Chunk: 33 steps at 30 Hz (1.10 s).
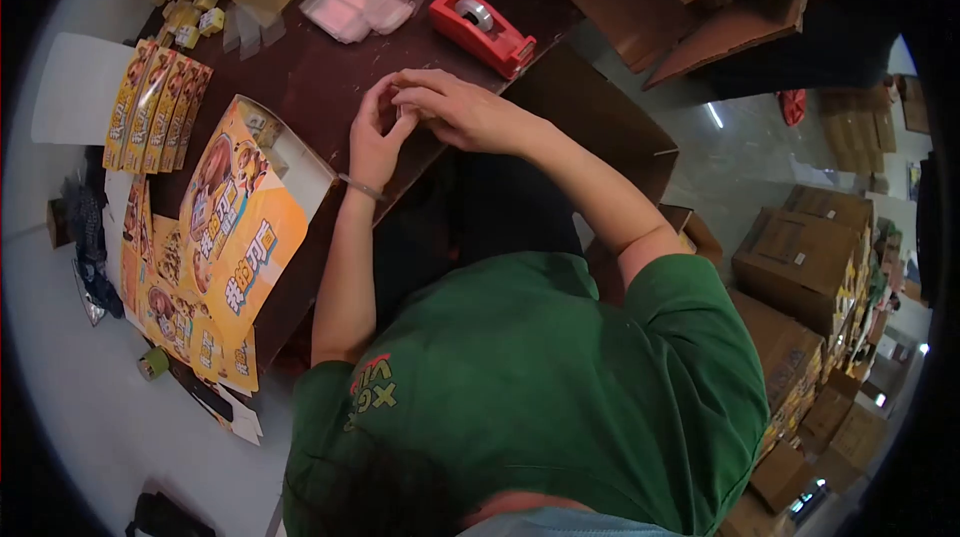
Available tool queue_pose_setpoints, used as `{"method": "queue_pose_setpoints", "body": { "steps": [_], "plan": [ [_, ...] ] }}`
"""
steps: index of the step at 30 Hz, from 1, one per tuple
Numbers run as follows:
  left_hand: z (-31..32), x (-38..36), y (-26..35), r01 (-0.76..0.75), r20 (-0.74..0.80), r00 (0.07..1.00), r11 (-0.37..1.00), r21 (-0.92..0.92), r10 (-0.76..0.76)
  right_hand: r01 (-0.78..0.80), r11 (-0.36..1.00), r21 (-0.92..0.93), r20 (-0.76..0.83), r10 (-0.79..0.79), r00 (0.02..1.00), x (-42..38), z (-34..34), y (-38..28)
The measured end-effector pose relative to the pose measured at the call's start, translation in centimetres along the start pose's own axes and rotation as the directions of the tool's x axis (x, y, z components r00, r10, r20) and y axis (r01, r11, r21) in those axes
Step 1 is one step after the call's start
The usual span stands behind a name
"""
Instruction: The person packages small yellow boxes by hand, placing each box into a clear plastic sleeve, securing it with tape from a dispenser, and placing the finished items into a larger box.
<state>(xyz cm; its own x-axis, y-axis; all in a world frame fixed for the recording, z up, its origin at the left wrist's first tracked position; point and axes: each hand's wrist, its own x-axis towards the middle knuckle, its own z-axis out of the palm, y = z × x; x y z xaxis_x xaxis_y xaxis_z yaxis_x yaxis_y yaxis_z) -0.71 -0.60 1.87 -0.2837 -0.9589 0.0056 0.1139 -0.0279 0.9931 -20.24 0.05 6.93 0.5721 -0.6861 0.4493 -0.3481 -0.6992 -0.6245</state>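
Your left hand (pixel 374 145) and right hand (pixel 462 113) curl half-closed, fingertips together, grip contents indiscernible, with the tape dispenser (pixel 491 39) at their one o'clock, presumably for easy reach.

A bare left hand (pixel 374 149) and right hand (pixel 468 112) touched at the fingers above a dark-red tabletop (pixel 290 87), between a red plastic tape dispenser (pixel 510 49) and a yellow printed cardboard box (pixel 232 227).
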Motion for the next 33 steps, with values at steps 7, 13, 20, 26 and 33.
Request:
{"method": "queue_pose_setpoints", "body": {
  "steps": [7,13,20,26,33],
  "plan": [
    [0.1,5.7,0.3,-0.142,0.317,0.948,0.905,0.401,0.009,-0.051,0.998,-0.045,-0.033,0.049,0.998,-1.9,-1.9,2.1],
    [2.7,5.8,1.6,-0.015,0.298,0.953,0.967,0.254,-0.064,-0.270,0.929,-0.253,-0.311,0.186,0.932,-3.9,-7.7,3.5],
    [7.3,7.7,0.0,-0.084,0.380,0.924,0.992,0.089,0.044,-0.537,0.840,0.082,-0.247,0.539,0.805,-6.5,-9.2,10.5],
    [6.8,7.7,0.1,-0.073,0.401,0.916,0.987,0.143,0.010,-0.565,0.807,0.174,-0.141,0.588,0.796,-5.8,-9.2,9.9],
    [6.6,7.6,-0.1,-0.077,0.396,0.918,0.985,0.152,0.011,-0.516,0.853,0.078,-0.476,0.486,0.733,-6.4,-6.8,5.9]
  ]
}}
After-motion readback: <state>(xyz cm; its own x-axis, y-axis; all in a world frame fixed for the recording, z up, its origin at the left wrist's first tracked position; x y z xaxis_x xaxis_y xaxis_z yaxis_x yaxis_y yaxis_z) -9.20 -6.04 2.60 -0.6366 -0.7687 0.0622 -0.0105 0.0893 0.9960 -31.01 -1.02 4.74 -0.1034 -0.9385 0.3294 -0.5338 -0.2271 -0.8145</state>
